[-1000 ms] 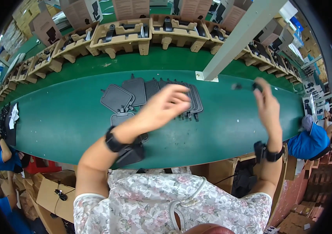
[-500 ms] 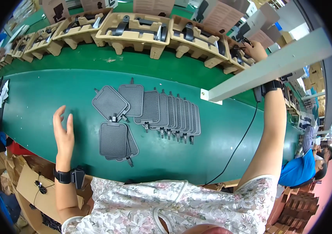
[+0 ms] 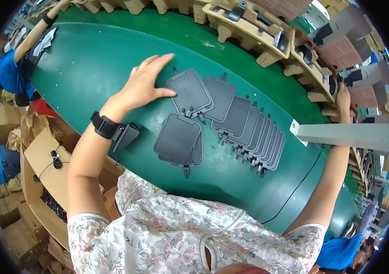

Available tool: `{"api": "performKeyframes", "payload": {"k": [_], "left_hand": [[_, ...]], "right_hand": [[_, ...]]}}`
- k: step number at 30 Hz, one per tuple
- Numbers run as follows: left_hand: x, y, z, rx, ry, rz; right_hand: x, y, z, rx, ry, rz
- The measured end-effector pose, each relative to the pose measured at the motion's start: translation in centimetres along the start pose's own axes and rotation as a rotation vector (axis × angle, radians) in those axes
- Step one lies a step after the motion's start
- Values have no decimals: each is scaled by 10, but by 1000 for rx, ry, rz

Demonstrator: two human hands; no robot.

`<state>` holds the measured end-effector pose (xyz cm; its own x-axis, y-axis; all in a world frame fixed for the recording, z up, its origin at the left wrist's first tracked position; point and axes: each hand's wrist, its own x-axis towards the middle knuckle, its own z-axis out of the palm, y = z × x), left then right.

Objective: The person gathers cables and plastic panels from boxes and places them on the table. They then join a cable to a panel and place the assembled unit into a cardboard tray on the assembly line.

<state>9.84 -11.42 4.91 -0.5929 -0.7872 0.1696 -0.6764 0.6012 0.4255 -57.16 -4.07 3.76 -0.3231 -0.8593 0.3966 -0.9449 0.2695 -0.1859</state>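
Note:
My left hand (image 3: 142, 84) is open over the green table, thumb and fingers spread. Its thumb reaches the edge of a flat dark-grey rectangular panel (image 3: 189, 91) with a mesh face and short pegs. Close by, another grey panel (image 3: 220, 98) overlaps that stack, and a small pile of panels (image 3: 176, 137) lies nearer me. Several more panels (image 3: 254, 130) fan out to the right. At the far right, beyond the post, my right hand (image 3: 342, 98) is closed at the end of a moulded cardboard tray (image 3: 318, 97); what its fingers hold is too small to make out.
A white metal post (image 3: 345, 136) slants in from the right, bolted to the table (image 3: 98, 68). Cardboard trays with black parts (image 3: 249, 27) line the far side. A black cable (image 3: 295, 189) crosses the table. Co-workers' blue sleeves (image 3: 11, 68) show at left and lower right.
The view has turned, so the scene sits differently. My left hand has moved from the bare table to the grey panels. My right hand stays by the trays, now at a tray's end.

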Motion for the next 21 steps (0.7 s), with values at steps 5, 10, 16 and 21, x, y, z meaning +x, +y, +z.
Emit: {"api": "performKeyframes", "payload": {"k": [5, 10, 16, 21], "left_hand": [[13, 14, -4, 35, -234, 145], [14, 34, -18, 145, -418, 199], [17, 21, -7, 27, -267, 234], [23, 14, -38, 225, -26, 387]], "right_hand": [[-14, 6, -13, -237, 39, 206], [1, -34, 8, -54, -40, 162], [-38, -23, -32, -244, -78, 86], [-116, -29, -89, -165, 640, -59]]}}
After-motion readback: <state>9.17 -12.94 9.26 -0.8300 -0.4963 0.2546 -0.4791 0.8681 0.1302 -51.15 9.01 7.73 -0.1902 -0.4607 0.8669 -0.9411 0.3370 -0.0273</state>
